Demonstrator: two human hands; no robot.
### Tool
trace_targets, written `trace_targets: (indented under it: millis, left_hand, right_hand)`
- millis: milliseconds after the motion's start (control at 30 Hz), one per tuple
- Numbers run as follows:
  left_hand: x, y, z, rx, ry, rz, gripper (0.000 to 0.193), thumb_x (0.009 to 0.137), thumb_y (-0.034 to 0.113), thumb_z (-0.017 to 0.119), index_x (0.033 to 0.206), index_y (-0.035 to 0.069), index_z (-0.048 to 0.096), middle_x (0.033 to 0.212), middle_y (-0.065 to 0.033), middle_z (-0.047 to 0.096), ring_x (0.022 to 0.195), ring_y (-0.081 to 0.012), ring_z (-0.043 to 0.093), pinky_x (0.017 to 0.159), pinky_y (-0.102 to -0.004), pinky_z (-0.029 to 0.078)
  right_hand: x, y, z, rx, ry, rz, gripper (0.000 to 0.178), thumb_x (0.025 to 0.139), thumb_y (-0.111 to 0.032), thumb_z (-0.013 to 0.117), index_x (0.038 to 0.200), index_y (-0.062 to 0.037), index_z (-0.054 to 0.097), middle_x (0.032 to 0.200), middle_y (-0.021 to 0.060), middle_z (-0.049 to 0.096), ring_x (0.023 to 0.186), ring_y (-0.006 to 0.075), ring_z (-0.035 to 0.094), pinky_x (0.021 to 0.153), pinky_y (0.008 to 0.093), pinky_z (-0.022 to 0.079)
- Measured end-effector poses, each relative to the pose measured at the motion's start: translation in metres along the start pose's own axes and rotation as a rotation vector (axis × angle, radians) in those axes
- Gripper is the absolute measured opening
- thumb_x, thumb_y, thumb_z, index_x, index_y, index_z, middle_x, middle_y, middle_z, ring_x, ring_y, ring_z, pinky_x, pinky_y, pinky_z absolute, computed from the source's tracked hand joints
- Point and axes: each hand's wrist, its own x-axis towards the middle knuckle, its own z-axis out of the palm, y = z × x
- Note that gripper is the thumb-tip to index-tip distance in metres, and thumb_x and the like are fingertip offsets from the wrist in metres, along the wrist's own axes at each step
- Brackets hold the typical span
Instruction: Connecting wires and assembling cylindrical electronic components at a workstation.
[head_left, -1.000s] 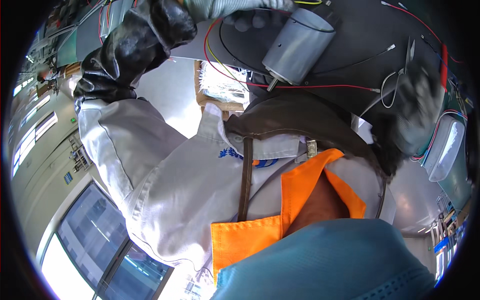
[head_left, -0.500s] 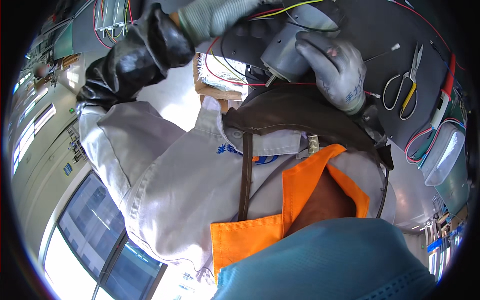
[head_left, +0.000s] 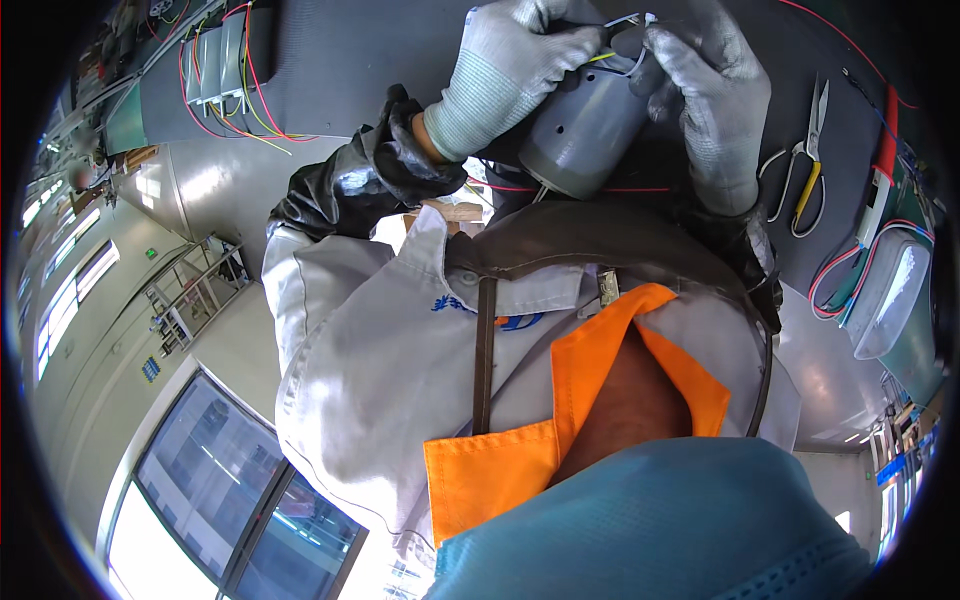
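A grey cylindrical motor (head_left: 578,142) lies tilted on the dark worktop, its thin metal shaft pointing toward me. Over its far end, my gloved left hand (head_left: 515,80) is closed, thumb and fingers pinching thin wires (head_left: 602,57), one of them yellow. Opposite it, my gloved right hand (head_left: 718,110) has its thumb and forefinger pressed together near a small white wire end (head_left: 649,18). A pale wire loops between both hands; its exact path is partly hidden by the fingers. A red wire (head_left: 640,190) runs behind the motor's near end.
Scissors (head_left: 812,160) with a yellow-marked handle lie right of my right hand. Farther right are a red-handled tool (head_left: 886,150) and a clear plastic box (head_left: 890,300) with wires beside it. Grey motors (head_left: 215,62) with red and yellow leads stand at far left.
My left hand has come down and right to the motor's far end. My right hand has left the motor's side and moved up to the wires. The long wires at the left have been drawn away.
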Motion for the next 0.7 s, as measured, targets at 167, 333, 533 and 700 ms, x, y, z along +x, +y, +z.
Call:
trace_targets:
  millis: [167,333,533,700]
  left_hand:
    - [0.010,-0.014,-0.005,0.210,-0.069,0.108,0.020,0.097,0.012,0.069,0.110,-0.003,0.071,0.083,-0.0038,0.069,0.070,-0.0069,0.063,0.063,-0.0231,0.052]
    - [0.007,0.003,0.018,0.480,0.035,0.306,0.020,0.094,0.017,0.073,0.104,0.000,0.076,0.083,-0.0065,0.075,0.074,-0.0070,0.067,0.068,-0.0249,0.058]
    - [-0.004,0.027,0.042,0.747,0.010,0.255,0.023,0.090,0.023,0.074,0.103,0.003,0.076,0.085,-0.0124,0.074,0.074,-0.0183,0.073,0.066,-0.0316,0.059]
    - [-0.010,0.014,0.047,0.792,0.155,0.514,0.035,0.088,0.007,0.071,0.121,-0.001,0.067,0.103,-0.0220,0.073,0.090,-0.0339,0.074,0.079,-0.0393,0.057]
  right_hand:
    - [0.006,-0.002,-0.012,0.093,-0.115,0.037,0.053,0.095,-0.001,0.065,0.146,-0.0069,0.053,0.086,0.0070,0.072,0.059,0.0128,0.065,0.047,0.0249,0.048]
    - [0.020,-0.026,-0.022,-0.389,-0.224,0.150,0.036,0.098,-0.013,0.061,0.130,0.0019,0.066,0.095,0.0082,0.073,0.060,0.0068,0.063,0.049,0.0203,0.047]
    - [0.001,-0.010,-0.021,-0.638,-0.035,-0.125,0.036,0.102,-0.023,0.059,0.130,-0.0019,0.067,0.076,-0.0023,0.063,0.050,0.0037,0.052,0.043,0.0182,0.037]
    - [-0.007,-0.034,-0.025,-1.016,-0.046,-0.721,0.010,0.086,-0.006,0.071,0.093,0.0006,0.075,0.092,0.0139,0.075,0.090,0.0297,0.072,0.078,0.0375,0.057]
